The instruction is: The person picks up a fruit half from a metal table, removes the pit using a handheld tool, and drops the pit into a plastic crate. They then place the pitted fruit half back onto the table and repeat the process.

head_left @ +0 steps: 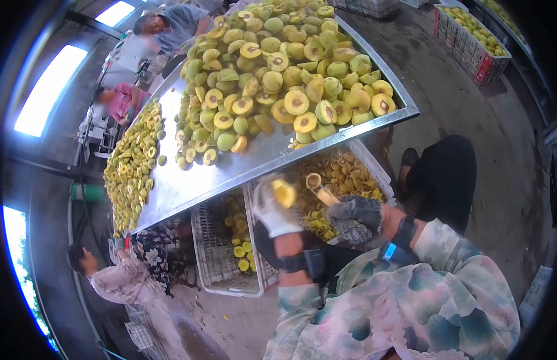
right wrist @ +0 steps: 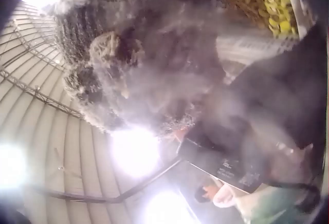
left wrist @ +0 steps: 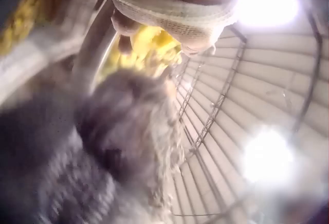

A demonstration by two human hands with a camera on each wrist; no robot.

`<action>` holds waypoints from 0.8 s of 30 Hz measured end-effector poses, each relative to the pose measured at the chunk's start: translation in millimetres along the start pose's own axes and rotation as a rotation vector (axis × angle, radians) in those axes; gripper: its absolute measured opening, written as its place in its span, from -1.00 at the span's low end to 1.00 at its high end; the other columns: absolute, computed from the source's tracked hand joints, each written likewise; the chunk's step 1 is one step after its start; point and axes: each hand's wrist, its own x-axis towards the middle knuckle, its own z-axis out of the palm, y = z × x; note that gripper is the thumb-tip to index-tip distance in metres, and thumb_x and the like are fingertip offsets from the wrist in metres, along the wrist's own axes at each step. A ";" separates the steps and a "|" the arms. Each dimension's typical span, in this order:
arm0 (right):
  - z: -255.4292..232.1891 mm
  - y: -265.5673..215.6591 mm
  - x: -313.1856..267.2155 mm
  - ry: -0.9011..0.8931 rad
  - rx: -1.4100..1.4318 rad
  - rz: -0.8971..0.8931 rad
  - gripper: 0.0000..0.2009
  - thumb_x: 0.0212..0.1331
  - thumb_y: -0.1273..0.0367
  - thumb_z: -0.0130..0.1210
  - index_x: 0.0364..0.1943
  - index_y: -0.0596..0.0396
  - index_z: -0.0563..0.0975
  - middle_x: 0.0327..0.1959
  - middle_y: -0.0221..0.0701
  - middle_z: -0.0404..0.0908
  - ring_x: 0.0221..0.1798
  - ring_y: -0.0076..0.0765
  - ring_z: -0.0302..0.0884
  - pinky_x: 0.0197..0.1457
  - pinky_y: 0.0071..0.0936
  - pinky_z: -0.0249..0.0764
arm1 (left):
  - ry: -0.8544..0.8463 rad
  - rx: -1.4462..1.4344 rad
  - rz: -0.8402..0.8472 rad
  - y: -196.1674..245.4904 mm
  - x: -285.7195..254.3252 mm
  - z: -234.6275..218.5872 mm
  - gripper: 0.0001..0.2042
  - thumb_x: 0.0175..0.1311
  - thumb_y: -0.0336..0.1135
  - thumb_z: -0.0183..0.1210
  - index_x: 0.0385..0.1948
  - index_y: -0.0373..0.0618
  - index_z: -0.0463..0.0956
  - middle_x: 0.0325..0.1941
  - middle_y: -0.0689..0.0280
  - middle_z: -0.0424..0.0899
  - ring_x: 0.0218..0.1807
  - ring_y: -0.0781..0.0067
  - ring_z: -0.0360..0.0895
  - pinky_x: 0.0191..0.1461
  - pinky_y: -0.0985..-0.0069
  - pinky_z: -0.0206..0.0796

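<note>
In the head view my left hand [head_left: 275, 209], in a white glove, holds a yellow halved fruit [head_left: 284, 193] above the crates; in the left wrist view that hand [left wrist: 169, 8] has yellow fruit [left wrist: 154, 43] at its fingers. My right hand [head_left: 356, 217], in a grey glove, grips a tool with a pale handle [head_left: 327, 197] and a ring-shaped end [head_left: 314, 180], a short way right of the fruit. The right wrist view shows the grey-gloved hand [right wrist: 139, 64] blurred, its fingers curled. Beneath the hands lies a crate of yellow pieces [head_left: 350, 174].
A metal table [head_left: 230, 180] piled with halved fruit [head_left: 272, 78] stands ahead. At lower left is a white crate [head_left: 230, 288] with yellow halves. Several people are at the left, including one in a floral top [head_left: 125, 282]. A fruit-filled crate [head_left: 464, 45] stands at upper right.
</note>
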 end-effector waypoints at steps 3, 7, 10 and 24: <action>-19.2 -7.1 1.5 0.298 -0.412 0.043 -0.74 0.15 0.21 0.11 -0.19 0.05 0.47 -0.59 -0.45 0.46 -0.64 -0.51 0.40 -0.64 -0.57 0.31 | 0.170 0.156 0.049 19.1 28.1 -51.0 -0.77 0.23 -0.25 0.08 -0.29 -0.26 0.52 -0.39 0.32 0.59 -0.35 0.49 0.49 -0.33 0.54 0.42; -31.1 -0.8 -2.5 0.571 -0.697 0.198 -0.70 0.20 0.21 0.03 -0.11 0.10 0.47 -0.41 -0.34 0.52 -0.46 -0.41 0.46 -0.54 -0.43 0.34 | 0.473 1.597 0.506 43.9 73.0 -88.3 -0.45 0.06 -0.10 0.22 0.12 -0.08 0.34 0.25 -0.01 0.24 0.15 -0.04 0.30 0.20 0.15 0.16; -62.4 7.6 9.5 0.626 -0.714 0.192 -0.69 0.15 0.16 0.08 -0.20 0.12 0.54 -0.40 -0.31 0.55 -0.45 -0.40 0.45 -0.45 -0.41 0.36 | 0.132 1.548 0.589 49.3 113.2 -63.9 -0.31 0.05 -0.06 0.19 0.26 0.02 0.13 0.39 0.02 -0.03 0.28 -0.16 0.12 0.27 0.12 0.08; -98.8 8.7 5.4 0.628 -0.891 0.001 -0.62 0.08 0.14 0.14 -0.09 0.08 0.52 -0.41 -0.43 0.55 -0.50 -0.51 0.45 -0.49 -0.52 0.39 | -0.528 1.785 0.620 -3.7 171.7 76.0 -0.58 -0.08 -0.46 0.14 -0.07 -0.06 0.38 -0.07 0.04 0.32 0.03 -0.06 0.35 -0.03 0.23 0.39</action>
